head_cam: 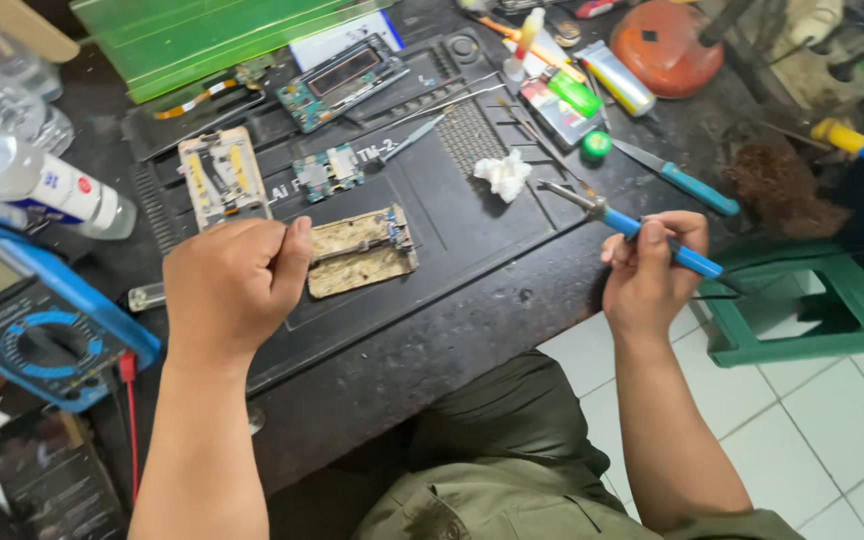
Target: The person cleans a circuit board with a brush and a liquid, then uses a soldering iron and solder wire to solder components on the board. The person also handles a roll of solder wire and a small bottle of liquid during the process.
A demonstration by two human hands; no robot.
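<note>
- The worn, tan-coloured metal phone frame with a small circuit board (362, 252) lies flat on the dark rubber work mat (472, 225), near the middle of the bench.
- The left hand (232, 285) sits just to the left of it, curled into a loose fist, thumb pressed against the frame's left edge; whether it pinches a fine tool I cannot tell.
- The right hand (647, 275) hangs off the bench's right edge, well apart from the frame, fingers closed around the blue-handled soldering iron (642, 230), its metal tip pointing up-left toward a crumpled white tissue (503, 173).
- Done well, the work probably wants the frame pinned firmly and the hot tip brought in low and steadily.
- A blue multimeter (37, 320) lies at the left.
</note>
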